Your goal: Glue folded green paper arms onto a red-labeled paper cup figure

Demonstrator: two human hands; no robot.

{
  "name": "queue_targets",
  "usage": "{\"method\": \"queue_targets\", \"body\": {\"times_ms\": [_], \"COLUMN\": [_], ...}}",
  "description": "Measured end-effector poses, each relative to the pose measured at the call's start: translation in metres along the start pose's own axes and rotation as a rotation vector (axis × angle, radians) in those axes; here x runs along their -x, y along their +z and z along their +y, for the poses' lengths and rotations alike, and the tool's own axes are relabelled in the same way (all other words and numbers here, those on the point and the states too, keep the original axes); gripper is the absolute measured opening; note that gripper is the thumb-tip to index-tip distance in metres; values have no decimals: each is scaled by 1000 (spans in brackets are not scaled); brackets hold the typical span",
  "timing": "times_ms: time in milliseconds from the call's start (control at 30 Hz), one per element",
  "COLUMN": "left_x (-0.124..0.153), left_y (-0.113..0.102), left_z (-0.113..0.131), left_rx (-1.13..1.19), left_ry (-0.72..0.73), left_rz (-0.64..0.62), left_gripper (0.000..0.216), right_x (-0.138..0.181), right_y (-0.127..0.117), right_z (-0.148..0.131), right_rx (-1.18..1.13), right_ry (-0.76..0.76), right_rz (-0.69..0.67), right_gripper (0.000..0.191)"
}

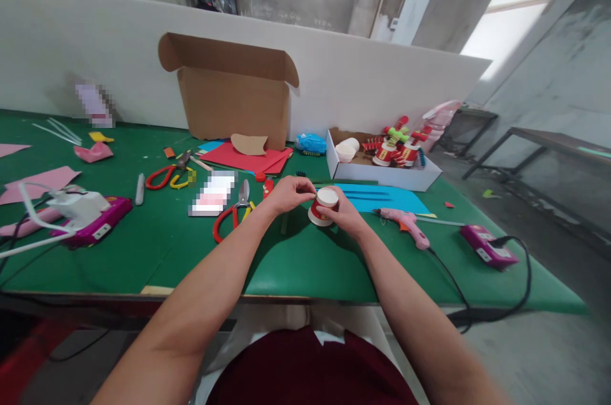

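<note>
A small red and white paper cup [324,204] stands on the green table [296,258], tilted a little toward me. My right hand [344,213] wraps round its right side and grips it. My left hand [287,193] is closed in a pinch at the cup's upper left rim; what its fingertips hold is too small to make out. A blue paper sheet [377,197] lies just behind the cup. Red-handled scissors [235,211] lie to the left of my left hand.
A pink glue gun [405,224] with a black cord lies to the right. A white box [382,166] of finished cups stands behind, with an open cardboard box [233,99], red paper [243,158], a second pair of scissors [169,174] and power strips [93,220].
</note>
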State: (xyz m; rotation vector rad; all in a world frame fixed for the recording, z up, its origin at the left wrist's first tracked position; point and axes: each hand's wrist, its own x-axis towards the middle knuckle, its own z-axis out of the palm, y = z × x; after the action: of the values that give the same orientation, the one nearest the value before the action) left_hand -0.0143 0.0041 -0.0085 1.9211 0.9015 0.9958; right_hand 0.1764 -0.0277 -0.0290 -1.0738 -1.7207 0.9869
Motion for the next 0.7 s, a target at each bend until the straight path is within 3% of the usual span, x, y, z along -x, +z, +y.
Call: {"method": "queue_targets", "body": {"times_ms": [700], "left_x": [4], "left_y": [-1], "left_z": [8], "left_rx": [-63], "left_ry": [-25], "left_rz": [5], "left_gripper": [15], "right_x": [-3], "right_y": [0], "right_z": [5], "right_rx": [-22], "right_ry": [-38], "right_rz": [-17], "right_gripper": [49]}}
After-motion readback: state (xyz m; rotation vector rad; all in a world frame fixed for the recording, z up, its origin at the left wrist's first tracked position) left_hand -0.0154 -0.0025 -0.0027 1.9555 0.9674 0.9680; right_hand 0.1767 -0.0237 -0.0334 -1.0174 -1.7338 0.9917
